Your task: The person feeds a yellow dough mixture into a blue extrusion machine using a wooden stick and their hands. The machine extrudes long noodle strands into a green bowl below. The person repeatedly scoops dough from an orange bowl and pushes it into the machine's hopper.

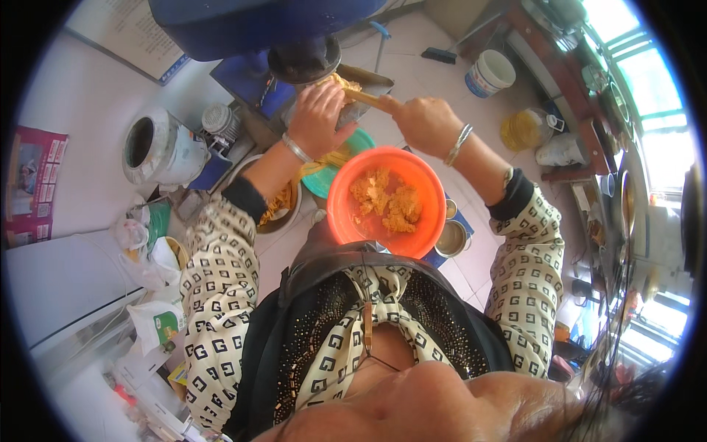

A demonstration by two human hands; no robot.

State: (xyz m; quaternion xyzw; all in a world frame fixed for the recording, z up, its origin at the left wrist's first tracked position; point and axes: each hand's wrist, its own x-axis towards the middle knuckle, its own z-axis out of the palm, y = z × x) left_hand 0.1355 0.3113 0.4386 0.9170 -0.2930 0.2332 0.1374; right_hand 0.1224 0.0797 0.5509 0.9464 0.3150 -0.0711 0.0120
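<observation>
My right hand (429, 124) is closed around a wooden stick (367, 97), which points left toward the machine. Its far end meets yellow dough (346, 82) at the dark metal mouth (305, 60) of a large blue machine (258, 26). My left hand (318, 112) curls over that dough with its fingers bent, the thumb apart; what lies under the palm is hidden. Just below the hands, an orange basin (342, 214) holds crumbly yellow dough lumps (401, 208). Behind it, partly covered, sits a green basin (322, 182) with yellow strands (333, 160).
A metal bowl (294, 210) with yellow food stands under my left forearm. To the right are metal tins (451, 239), a white bucket (491, 72) and a jug of yellow liquid (524, 130). A motor (219, 119) and a grey-white drum (173, 151) stand at left.
</observation>
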